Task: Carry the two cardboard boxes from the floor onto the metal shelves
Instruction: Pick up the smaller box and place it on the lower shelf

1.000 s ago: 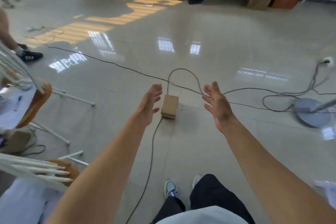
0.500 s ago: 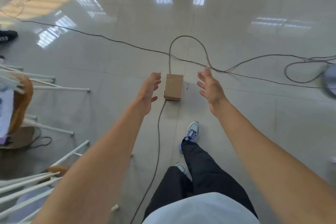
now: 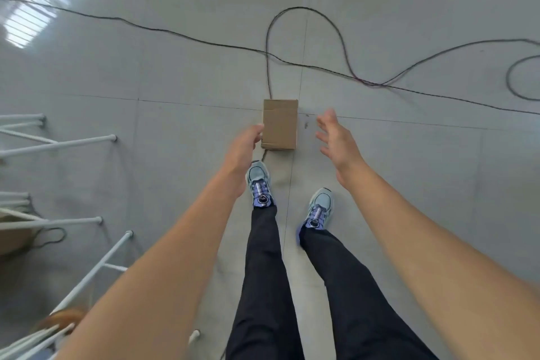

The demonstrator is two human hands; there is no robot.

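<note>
A small brown cardboard box (image 3: 280,123) lies flat on the grey tiled floor, just ahead of my feet. My left hand (image 3: 244,147) reaches down at the box's near left corner, fingers apart, its fingertips at the box's edge; whether they touch it I cannot tell. My right hand (image 3: 336,140) hovers open to the right of the box, a short gap away. Neither hand holds anything. Only one box is in view, and no metal shelves are visible.
Black cables (image 3: 344,47) loop across the floor behind the box, and one runs under it toward my left shoe (image 3: 260,184). White metal chair legs (image 3: 58,145) stand at the left. My right shoe (image 3: 320,207) is behind the box.
I have stepped closer and my view has tilted down. Both feet now stand just behind the box, and both hands have dropped to its sides.
</note>
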